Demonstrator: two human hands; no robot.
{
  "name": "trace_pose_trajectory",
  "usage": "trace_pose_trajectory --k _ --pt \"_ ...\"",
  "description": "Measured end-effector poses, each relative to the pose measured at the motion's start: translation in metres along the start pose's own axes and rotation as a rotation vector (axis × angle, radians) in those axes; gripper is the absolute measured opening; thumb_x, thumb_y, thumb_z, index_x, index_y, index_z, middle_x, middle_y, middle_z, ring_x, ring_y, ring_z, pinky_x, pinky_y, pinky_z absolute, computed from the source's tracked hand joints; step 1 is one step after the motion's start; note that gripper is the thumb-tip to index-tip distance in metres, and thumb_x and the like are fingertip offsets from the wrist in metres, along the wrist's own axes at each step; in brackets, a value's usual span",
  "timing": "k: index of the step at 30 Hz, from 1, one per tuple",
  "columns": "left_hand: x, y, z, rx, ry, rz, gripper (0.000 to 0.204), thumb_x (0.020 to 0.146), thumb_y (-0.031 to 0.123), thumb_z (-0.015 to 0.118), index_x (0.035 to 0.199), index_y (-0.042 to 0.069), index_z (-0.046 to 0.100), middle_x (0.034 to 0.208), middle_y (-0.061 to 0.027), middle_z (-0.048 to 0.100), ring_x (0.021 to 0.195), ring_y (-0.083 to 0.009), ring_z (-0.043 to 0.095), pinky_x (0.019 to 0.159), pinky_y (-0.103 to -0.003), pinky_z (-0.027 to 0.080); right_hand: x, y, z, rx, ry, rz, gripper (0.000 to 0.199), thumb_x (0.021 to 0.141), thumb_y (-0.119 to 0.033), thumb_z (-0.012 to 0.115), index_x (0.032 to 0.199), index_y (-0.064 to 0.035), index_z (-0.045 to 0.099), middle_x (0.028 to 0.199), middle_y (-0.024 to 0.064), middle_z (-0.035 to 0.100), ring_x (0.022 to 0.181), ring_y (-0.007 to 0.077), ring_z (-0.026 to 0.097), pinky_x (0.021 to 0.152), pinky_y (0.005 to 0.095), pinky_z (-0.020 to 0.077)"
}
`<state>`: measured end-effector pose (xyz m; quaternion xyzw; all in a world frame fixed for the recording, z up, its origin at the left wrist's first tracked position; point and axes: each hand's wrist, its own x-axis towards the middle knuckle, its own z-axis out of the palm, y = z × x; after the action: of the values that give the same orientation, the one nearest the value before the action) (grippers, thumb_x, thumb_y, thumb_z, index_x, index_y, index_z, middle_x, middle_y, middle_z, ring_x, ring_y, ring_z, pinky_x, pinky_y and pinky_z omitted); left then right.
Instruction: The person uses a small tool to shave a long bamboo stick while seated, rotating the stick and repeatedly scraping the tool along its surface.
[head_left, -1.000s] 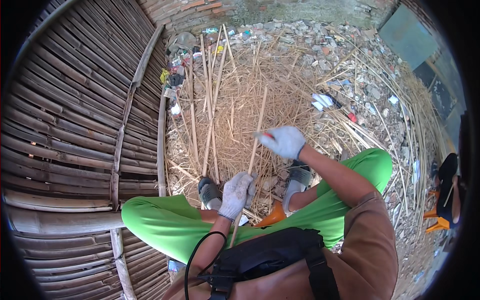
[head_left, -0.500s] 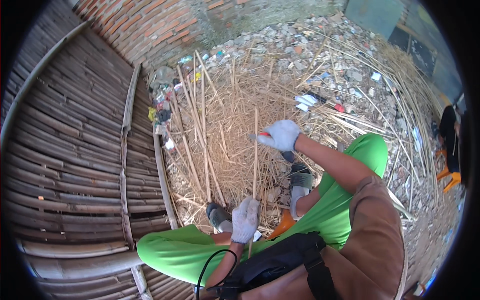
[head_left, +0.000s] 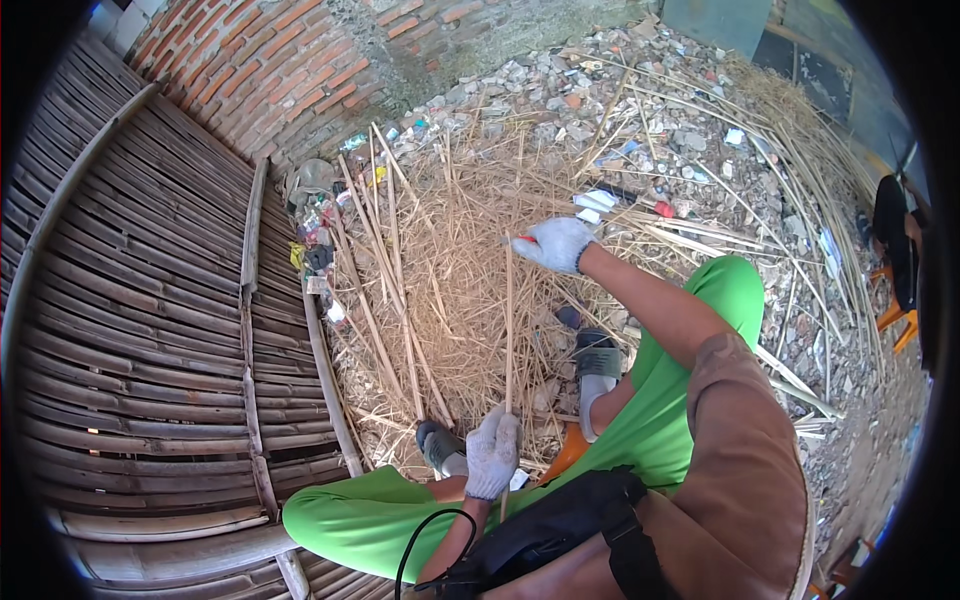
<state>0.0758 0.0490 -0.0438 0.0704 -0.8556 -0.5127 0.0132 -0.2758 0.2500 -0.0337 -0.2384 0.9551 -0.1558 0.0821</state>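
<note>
Between my legs stands a long, thin bamboo strip (head_left: pixel 510 340), its lower part near my lap. Low on that strip, my left hand (head_left: pixel 493 455) in a white knit glove is closed round it. My right hand (head_left: pixel 556 246), gloved alike, is closed on a small knife (head_left: pixel 523 239) with a red handle. The knife's short blade meets the strip's upper part; how far it cuts in is too small to tell. Pale bamboo shavings (head_left: pixel 460 270) lie in a heap beneath and around both hands.
A slatted bamboo wall (head_left: pixel 150 330) runs along the left, with a brick wall (head_left: pixel 270 80) behind. Several bamboo strips (head_left: pixel 395 240) lie left of the heap, more bamboo strips (head_left: pixel 830 170) at right. Rubble (head_left: pixel 690 140) covers the far ground. Another person (head_left: pixel 893 240) is at the right edge.
My right hand with the knife has moved slightly up along the strip in the picture. My left hand keeps its hold lower down. The whole view has shifted a little.
</note>
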Motion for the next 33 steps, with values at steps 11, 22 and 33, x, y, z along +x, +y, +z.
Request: trace_pose_trajectory --k 11,22,33 --pt "0.003 -0.008 0.006 0.009 -0.008 -0.017 0.034 0.112 0.031 0.061 0.119 -0.001 0.071 0.068 -0.0165 0.063 0.06 -0.0278 0.067 0.059 -0.042 0.051 0.011 0.02 0.01 -0.026 0.006 -0.024 0.075 0.104 -0.076 0.041 0.101 -0.0131 0.083 0.106 0.021 0.081 0.101 0.0425 0.078 0.089 0.0558 0.0595" --pt "0.0 -0.032 0.006 0.118 0.012 0.233 0.038 0.113 0.033 0.058 0.117 -0.002 0.073 0.072 -0.0132 0.065 0.06 -0.0211 0.065 0.057 -0.037 0.051 0.019 0.067 0.048 -0.072 0.119 0.077 0.083 0.104 -0.079 0.039 0.11 -0.0086 0.084 0.109 0.024 0.08 0.104 0.0428 0.077 0.093 0.0536 0.0594" --pt "0.013 -0.017 -0.032 -0.953 0.042 -0.474 0.034 0.107 0.028 0.068 0.126 0.0 0.067 0.079 -0.0028 0.064 0.058 -0.0113 0.057 0.051 -0.026 0.046 -0.017 -0.031 0.034 0.251 -0.002 -0.036 0.077 0.108 -0.072 0.04 0.122 -0.0058 0.076 0.115 0.028 0.077 0.109 0.0466 0.073 0.097 0.0549 0.0552"
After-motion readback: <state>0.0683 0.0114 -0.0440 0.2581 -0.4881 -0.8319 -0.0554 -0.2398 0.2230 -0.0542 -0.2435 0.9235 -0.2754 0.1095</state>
